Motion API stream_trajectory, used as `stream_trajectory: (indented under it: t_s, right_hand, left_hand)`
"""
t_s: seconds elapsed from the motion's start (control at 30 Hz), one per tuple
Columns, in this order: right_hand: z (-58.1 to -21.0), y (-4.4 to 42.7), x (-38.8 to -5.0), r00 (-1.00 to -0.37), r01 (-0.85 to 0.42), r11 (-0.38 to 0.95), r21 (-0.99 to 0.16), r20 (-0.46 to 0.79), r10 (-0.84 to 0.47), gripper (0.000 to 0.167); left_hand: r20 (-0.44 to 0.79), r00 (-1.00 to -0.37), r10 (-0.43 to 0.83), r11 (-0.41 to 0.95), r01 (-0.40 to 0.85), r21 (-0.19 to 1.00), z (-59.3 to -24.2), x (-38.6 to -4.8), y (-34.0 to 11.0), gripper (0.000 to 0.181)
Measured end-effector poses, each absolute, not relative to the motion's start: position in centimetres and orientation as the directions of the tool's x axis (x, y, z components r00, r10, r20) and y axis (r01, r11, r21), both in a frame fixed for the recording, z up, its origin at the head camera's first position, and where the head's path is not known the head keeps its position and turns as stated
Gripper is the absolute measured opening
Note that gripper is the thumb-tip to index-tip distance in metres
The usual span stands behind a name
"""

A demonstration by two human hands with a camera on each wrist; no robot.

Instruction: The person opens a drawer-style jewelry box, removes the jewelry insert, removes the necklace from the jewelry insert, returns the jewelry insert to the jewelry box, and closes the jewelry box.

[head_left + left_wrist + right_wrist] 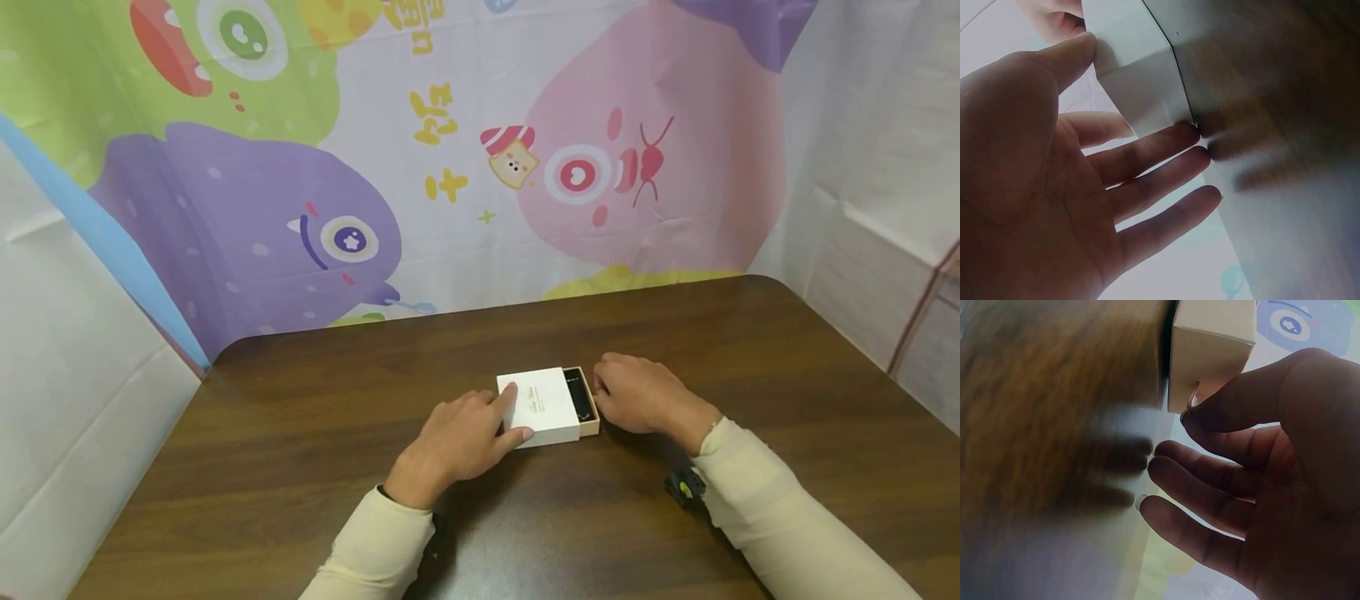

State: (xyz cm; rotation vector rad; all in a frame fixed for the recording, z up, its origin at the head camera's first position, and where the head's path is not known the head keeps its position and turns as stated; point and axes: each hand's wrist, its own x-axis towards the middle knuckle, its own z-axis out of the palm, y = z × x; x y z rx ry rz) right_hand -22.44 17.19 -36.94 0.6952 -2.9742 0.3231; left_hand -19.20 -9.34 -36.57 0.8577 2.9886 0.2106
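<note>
We locate the white slide-out box sleeve (553,421) just below and right of the centre of the head frame, flat on the brown wood-grain surface (322,392). Its tan inner tray (590,428) projects a short way from the sleeve's right end.

The governing relation is the slide axis: it runs roughly left to right across the head frame, with the left hand (459,435) at the sleeve end and the right hand (643,396) at the tray end. We note the right hand is nearer the tray. Its thumb and index finger pinch a small pull loop (1194,394) on the tray's end wall; the remaining fingers are loosely bent beside it. The left hand holds the sleeve, thumb at the near edge and index finger across the top, with the other fingers extended past its left end.

We see only a strip of the black contents (577,398) in the tray; the rest lies under the sleeve, and we cannot identify it. The gold print on the sleeve is too small to read. Both wrist views crop the box, and the head view does not resolve the pull loop.
</note>
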Motion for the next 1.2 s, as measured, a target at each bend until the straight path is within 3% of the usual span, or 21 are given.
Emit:
stream_trajectory:
  t_s: [1.2]
  right_hand:
    - [-37.14, 17.31, -22.55, -0.898, -0.438, 0.880, -0.186, 0.132, -0.419, 0.014]
  left_hand:
    - [0.018, -0.849, 0.528, 0.840, 0.525, 0.133, -36.62, -19.21, -9.46, 0.069]
